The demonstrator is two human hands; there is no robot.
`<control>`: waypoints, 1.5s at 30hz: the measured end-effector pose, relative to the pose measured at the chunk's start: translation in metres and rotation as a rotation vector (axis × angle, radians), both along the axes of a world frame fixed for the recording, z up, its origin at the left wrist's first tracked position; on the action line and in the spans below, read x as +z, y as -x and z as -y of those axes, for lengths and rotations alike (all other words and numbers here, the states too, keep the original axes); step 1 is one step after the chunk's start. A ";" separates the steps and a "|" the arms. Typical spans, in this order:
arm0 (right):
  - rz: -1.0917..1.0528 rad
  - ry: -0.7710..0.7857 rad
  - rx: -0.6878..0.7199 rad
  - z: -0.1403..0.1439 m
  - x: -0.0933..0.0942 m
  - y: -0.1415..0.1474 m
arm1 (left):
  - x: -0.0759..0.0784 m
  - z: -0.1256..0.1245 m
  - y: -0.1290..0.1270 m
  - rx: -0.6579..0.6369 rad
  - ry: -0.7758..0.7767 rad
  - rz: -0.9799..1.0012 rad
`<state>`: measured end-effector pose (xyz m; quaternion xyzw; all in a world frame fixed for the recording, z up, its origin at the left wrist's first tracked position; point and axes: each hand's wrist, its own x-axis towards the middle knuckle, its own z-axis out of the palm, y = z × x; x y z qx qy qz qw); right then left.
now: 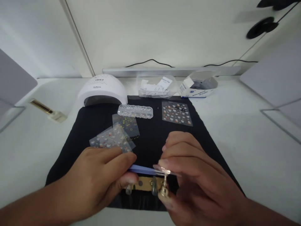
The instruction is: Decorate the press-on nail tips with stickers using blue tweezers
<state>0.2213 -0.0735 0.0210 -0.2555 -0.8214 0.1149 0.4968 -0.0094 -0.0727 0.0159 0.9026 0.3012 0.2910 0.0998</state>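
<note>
My left hand (105, 175) is closed on blue tweezers (143, 169), their metal tips pointing right. My right hand (199, 179) grips a small gold nail-tip stand (164, 191) by its base, between thumb and fingers. A clear, shiny nail tip (169, 172) appears to sit on top of the stand, beside the right fingers. The tweezers' tips meet it; whether they pinch anything is too small to tell. Below the hands lies a tan strip (146, 183) bearing a few glossy nail tips (154, 185), partly hidden by the hands.
Sticker sheets (108, 138) lie on the black mat (150, 138), with another sheet (176, 113) at right. Behind are a clear rhinestone case (135, 111), a white nail lamp (102, 89), a plastic tub (157, 86) and an alcohol-pad box (198, 84). A polish bottle (57, 116) lies left.
</note>
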 end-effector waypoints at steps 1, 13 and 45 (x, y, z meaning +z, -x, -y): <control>0.003 0.000 0.003 0.000 0.000 0.000 | 0.000 0.000 0.000 -0.002 -0.001 0.009; -0.017 -0.015 0.029 0.000 -0.004 -0.001 | -0.003 0.000 0.002 0.018 -0.020 0.016; -0.022 0.012 0.031 0.001 -0.005 -0.002 | -0.004 0.000 0.002 -0.005 -0.027 0.016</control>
